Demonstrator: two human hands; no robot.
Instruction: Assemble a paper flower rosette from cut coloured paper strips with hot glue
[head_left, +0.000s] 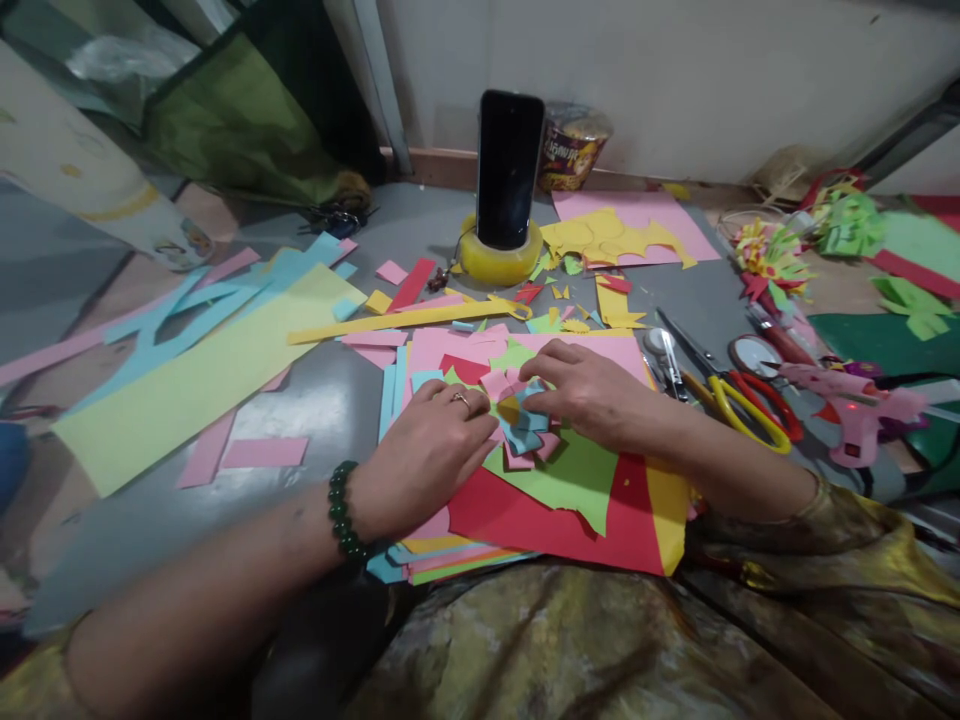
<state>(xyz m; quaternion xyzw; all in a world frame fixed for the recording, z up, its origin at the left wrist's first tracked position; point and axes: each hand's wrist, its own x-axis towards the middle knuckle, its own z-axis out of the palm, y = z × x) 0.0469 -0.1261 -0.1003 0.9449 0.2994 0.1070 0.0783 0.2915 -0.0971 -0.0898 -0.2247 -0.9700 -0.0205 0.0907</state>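
A small paper flower [519, 420] of pink and blue pieces around a yellow middle lies on a pile of coloured paper. My left hand [433, 450], with a ring and a green bead bracelet, touches its left side with bent fingers. On the other side, my right hand [589, 392] has its curled fingertips at the blue and pink pieces. Whether either hand pinches a piece is too small to tell. Beneath them are a green sheet [574, 480] and a red sheet [525, 525].
A black phone [510, 170] stands in a yellow tape roll [501, 255]. Scissors [750, 405] and a pink glue gun [862, 410] lie at the right. Paper strips [195, 390] spread over the left, and a noodle cup [574, 150] stands behind.
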